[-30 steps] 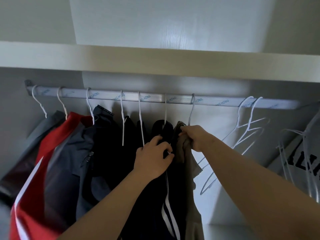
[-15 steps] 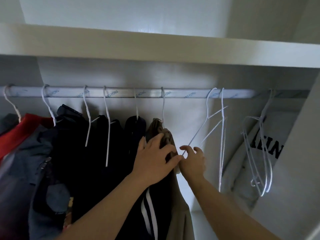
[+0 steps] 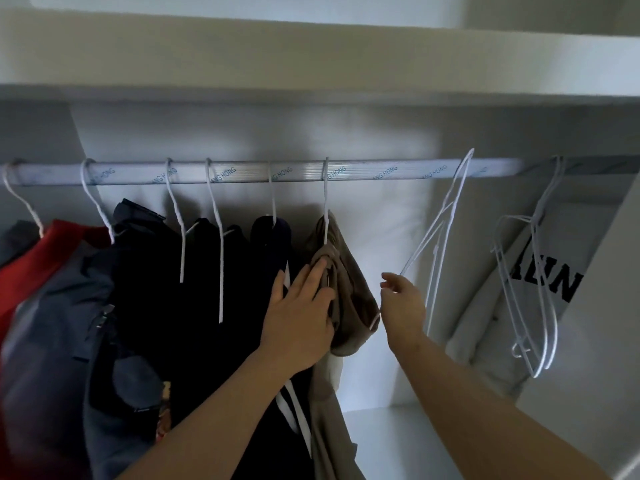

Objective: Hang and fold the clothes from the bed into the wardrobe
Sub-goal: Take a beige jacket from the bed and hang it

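Khaki garment (image 3: 341, 289) hangs lengthwise down | left hand (image 3: 300, 323) flat against it | right hand (image 3: 401, 301) loosely open, empty

The wardrobe rail (image 3: 311, 172) carries a repeated blue print along its pale wrapping, set slanting. The clearest copy reads "NG HONG" (image 3: 224, 174), just right of the fourth hanger hook. Further copies stand at intervals along the rail: "ONG" near the second hook, "NG HONG" by the fifth and sixth hooks, and again twice toward the right, each with its first letters cut off or too faint to read. At the far right, the white garment (image 3: 540, 271) hanging behind the empty hangers bears large black block letters; only part shows, something like "LIN", the rest hidden by folds and wire.
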Available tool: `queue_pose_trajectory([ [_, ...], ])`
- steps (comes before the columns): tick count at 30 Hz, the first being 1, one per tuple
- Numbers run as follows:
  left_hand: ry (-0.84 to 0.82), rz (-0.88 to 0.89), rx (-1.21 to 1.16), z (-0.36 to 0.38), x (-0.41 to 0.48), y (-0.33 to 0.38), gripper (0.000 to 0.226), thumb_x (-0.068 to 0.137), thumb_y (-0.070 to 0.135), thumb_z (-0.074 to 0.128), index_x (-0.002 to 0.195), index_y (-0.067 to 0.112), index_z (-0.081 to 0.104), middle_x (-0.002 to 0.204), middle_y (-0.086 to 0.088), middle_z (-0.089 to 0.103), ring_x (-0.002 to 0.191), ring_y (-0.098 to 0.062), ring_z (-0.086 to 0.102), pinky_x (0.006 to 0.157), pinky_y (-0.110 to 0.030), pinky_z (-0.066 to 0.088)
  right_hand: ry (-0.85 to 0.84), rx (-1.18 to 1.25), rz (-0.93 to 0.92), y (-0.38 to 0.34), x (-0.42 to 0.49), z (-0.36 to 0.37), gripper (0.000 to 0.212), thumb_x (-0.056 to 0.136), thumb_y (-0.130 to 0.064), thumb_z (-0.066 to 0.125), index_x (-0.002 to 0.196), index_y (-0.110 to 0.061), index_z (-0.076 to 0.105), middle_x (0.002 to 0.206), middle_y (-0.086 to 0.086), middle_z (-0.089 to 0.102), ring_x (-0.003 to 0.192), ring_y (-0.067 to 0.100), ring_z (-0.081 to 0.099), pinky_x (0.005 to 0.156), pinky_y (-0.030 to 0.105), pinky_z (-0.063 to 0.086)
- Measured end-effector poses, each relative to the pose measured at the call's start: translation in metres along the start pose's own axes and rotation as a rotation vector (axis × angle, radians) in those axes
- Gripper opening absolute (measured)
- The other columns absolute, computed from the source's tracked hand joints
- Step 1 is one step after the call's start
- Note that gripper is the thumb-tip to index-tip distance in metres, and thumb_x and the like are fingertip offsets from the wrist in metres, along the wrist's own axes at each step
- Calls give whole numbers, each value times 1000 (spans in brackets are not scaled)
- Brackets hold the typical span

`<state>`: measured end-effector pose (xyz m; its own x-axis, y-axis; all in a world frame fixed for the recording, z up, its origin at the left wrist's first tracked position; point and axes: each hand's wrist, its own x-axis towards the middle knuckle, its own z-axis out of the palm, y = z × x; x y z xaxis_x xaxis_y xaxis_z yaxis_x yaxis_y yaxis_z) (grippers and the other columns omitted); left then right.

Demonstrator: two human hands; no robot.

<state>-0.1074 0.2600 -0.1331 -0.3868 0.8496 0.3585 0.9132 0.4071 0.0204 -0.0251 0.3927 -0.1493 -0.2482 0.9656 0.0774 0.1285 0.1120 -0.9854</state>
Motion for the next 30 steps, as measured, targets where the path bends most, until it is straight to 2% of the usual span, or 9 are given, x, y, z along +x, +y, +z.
queue_pose_trajectory([
  [4, -56, -23, 12, 1, -4, 3, 51, 91, 32, 42, 140, 30, 29, 155, 4, -18, 144, -15, -9, 112, -47, -11, 42, 135, -24, 2, -4, -17, 35, 91, 2, 37, 115, -15, 56, 93, -2, 56, 74, 17, 59, 64, 22, 47],
  [7, -55, -34, -36, 1, -8, 14, 53, 90, 28, 43, 141, 31, 28, 154, 4, -21, 144, -13, -8, 113, -47, -10, 34, 198, -33, 0, -14, -30, 42, 91, 5, 32, 119, -25, 44, 87, -1, 51, 46, 12, 54, 44, 16, 45],
  [11, -79, -17, -69, -2, -19, 18, 47, 91, 19, 41, 136, 32, 36, 154, 3, -21, 143, -15, -12, 113, -48, -9, 127, 418, 159, -17, -14, -45, 43, 94, 0, 31, 131, -22, 32, 92, 2, 56, 45, 17, 49, 35, 18, 37],
  [14, 29, 44, 129, -4, -29, 19, 55, 91, 19, 32, 143, 31, 19, 153, -1, -26, 139, -29, -27, 108, -54, -18, 82, 567, 278, -30, -19, -47, 22, 95, -2, 34, 113, -12, 42, 82, 9, 59, 45, 16, 49, 35, 16, 37],
  [16, 75, 230, 277, -8, -32, 25, 60, 91, 20, 22, 148, 25, 2, 151, -3, -30, 134, -35, -33, 100, -57, -28, 74, 659, 321, -35, -27, -42, 10, 95, -1, 38, 96, -4, 48, 68, 11, 58, 37, 14, 49, 35, 14, 38],
  [18, -81, 355, 400, -10, -29, 28, 53, 95, 23, 24, 148, 21, 15, 158, -5, -5, 140, -35, -20, 101, -59, -24, 46, 713, 369, -39, -34, -38, 14, 94, -1, 42, 83, -4, 50, 54, 10, 58, 33, 13, 50, 37, 15, 40],
  [21, -361, 340, 633, -16, -24, 22, 40, 95, 27, 35, 131, 20, 49, 148, -11, 34, 142, -37, 1, 105, -63, -13, 24, 568, 374, -40, -48, -39, 13, 94, -10, 48, 83, -11, 55, 63, 3, 63, 50, 13, 56, 49, 21, 43],
  [25, -290, 268, 359, -17, -34, 11, 43, 93, 20, 33, 135, 22, 42, 150, -8, 27, 143, -28, 3, 109, -59, -10, 44, 352, 327, -25, -75, -47, 14, 93, -9, 48, 103, -12, 57, 74, 0, 65, 66, 11, 58, 52, 21, 36],
  [30, -13, 232, -148, -15, -64, 22, 40, 89, 14, 39, 125, 26, 50, 133, 4, 48, 141, -15, 17, 113, -45, -8, 133, 236, 280, -3, -116, -58, 32, 90, -10, 52, 122, -11, 56, 76, -3, 50, 64, 10, 43, 55, 23, 32],
])
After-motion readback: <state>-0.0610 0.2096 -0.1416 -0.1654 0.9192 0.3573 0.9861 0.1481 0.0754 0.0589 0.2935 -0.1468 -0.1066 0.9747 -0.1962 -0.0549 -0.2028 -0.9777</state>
